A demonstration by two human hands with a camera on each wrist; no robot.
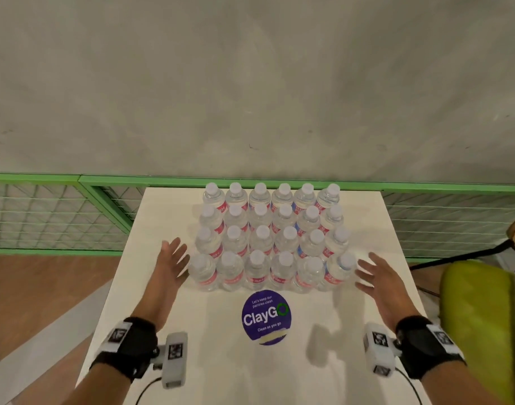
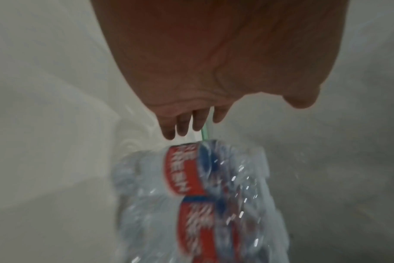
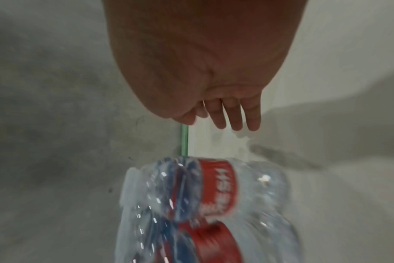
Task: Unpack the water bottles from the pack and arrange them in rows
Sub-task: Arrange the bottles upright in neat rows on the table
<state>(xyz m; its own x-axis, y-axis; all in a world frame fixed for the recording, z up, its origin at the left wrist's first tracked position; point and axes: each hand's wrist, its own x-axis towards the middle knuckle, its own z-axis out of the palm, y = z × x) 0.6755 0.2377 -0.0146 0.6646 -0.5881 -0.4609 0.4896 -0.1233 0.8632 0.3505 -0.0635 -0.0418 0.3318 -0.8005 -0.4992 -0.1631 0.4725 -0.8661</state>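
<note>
White tabletop (image 1: 323, 361) fills the lower middle of the head view, backed by a grey concrete wall (image 1: 250, 83) across the upper half. Neither hand holds anything. The left hand (image 1: 171, 263), left of centre, has its fingers (image 1: 179, 248) straight and spread, palm turned toward the bottles, just beside the nearest one at the block's lower left corner; contact cannot be told. The right hand (image 1: 377, 277), right of centre, is likewise spread with relaxed fingers (image 1: 366, 266), just beside the bottle at the block's lower right corner.

Between the hands stand the bottles (image 1: 269, 238), upright, clear with white caps and red labels, packed in four rows of six in the middle of the frame, reaching to the table's far edge. No wrapping shows around them.

Both wrist views are blurred. The left wrist view shows the open palm at top, fingertips (image 2: 182, 129) pointing down-frame toward labelled bottles (image 2: 191, 195) in the lower centre. The right wrist view shows the same: open palm at top, fingertips (image 3: 236, 121) apart from bottles (image 3: 214, 195) below.

A round blue sticker (image 1: 266, 317) reading "ClayGo" lies on the table just below the block. A green mesh fence (image 1: 60, 211) runs across mid-frame behind the table. A yellow-green cushion (image 1: 481, 323) sits at the right edge. Black wristbands with white camera units sit on both wrists, low in the frame.
</note>
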